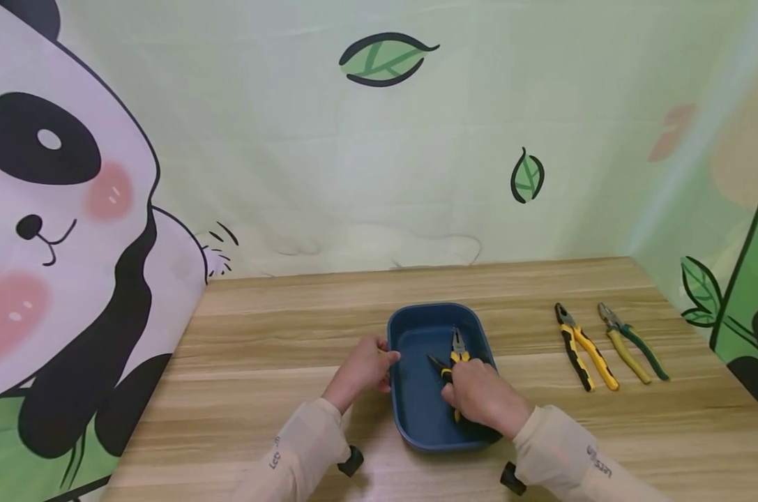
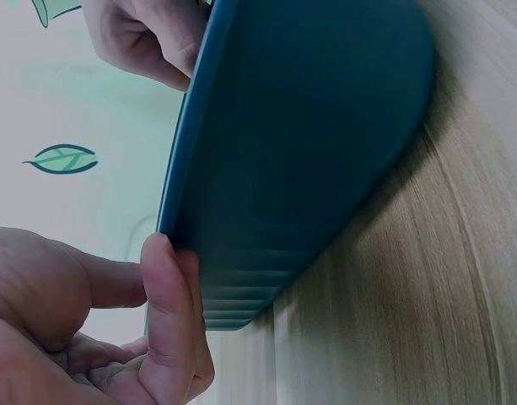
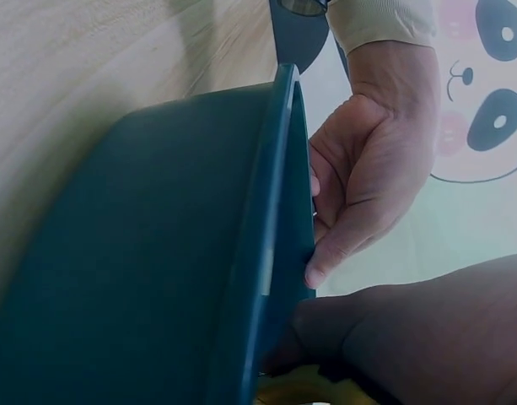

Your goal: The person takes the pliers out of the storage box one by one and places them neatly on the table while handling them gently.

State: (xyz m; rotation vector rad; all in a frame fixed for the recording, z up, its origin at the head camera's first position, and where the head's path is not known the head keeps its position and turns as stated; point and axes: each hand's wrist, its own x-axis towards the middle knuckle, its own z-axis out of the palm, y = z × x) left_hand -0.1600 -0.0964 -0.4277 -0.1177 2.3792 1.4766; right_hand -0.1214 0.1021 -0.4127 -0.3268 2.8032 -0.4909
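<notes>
A blue plastic bin stands on the table. My left hand grips its left rim; in the left wrist view, fingers press against the outer wall. My right hand reaches inside the bin, holding black-nosed pliers with black and yellow grips, whose tip points to the far left. Beside them in the bin lie silver-nosed pliers with yellow and black handles, partly hidden under the right hand. In the right wrist view, a yellow and black handle shows below the right hand.
To the right of the bin, combination pliers with yellow and black handles lie on the wooden table. Next to them are pliers with one olive and one green handle. A printed panda backdrop hangs behind.
</notes>
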